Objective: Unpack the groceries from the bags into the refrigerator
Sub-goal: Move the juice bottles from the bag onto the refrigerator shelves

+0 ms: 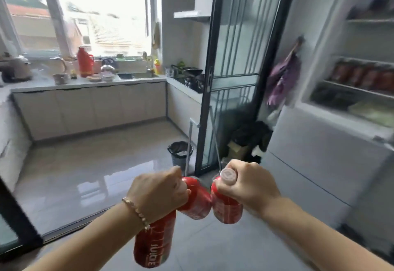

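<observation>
My left hand (158, 192) grips two red bottles by their necks: one (197, 200) points right and down, the other (154, 241) hangs below my wrist. My right hand (248, 182) is closed over the top of a third red bottle (227, 208) with a pale cap (228, 176). The three bottles hang over the floor at the lower centre. The refrigerator (332, 138) stands open at the right. Its shelves hold a row of red bottles (362, 75) and dark items below them. No grocery bag is in view.
A dark-framed sliding glass door (232, 68) stands left of the refrigerator, with a bin (180, 152) and a black bag (252, 136) at its foot. A purple cloth (283, 83) hangs on the refrigerator's side. The kitchen counter (89, 84) runs under the window.
</observation>
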`<control>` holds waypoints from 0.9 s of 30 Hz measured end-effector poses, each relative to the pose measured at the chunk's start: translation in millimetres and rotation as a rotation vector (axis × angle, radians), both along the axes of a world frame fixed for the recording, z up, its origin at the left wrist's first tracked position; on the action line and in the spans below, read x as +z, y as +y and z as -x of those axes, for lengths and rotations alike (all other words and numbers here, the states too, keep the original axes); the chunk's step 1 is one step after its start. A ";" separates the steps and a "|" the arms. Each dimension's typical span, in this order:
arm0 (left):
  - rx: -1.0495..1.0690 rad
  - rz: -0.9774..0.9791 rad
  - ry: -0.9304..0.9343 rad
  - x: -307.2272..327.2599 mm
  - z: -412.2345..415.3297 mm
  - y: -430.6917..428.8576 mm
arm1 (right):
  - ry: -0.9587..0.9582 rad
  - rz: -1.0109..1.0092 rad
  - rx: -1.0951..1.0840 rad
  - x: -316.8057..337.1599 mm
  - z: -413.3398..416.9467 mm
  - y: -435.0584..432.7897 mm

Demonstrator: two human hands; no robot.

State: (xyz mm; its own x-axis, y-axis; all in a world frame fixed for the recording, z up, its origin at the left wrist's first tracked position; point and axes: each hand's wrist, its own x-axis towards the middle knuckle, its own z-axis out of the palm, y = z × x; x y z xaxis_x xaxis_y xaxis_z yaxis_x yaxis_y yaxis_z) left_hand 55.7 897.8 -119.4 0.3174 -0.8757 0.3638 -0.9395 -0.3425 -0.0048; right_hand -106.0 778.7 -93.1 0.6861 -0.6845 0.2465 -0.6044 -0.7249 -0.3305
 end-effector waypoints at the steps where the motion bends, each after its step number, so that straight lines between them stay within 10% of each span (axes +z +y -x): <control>1: -0.035 0.013 0.030 -0.7 1.2 -35.2 | -0.011 0.000 -0.048 1.6 9.1 -27.0; 27: -0.844 0.040 0.003 66.9 43.0 -671.0 | -0.057 0.037 -0.811 33.4 74.4 -518.4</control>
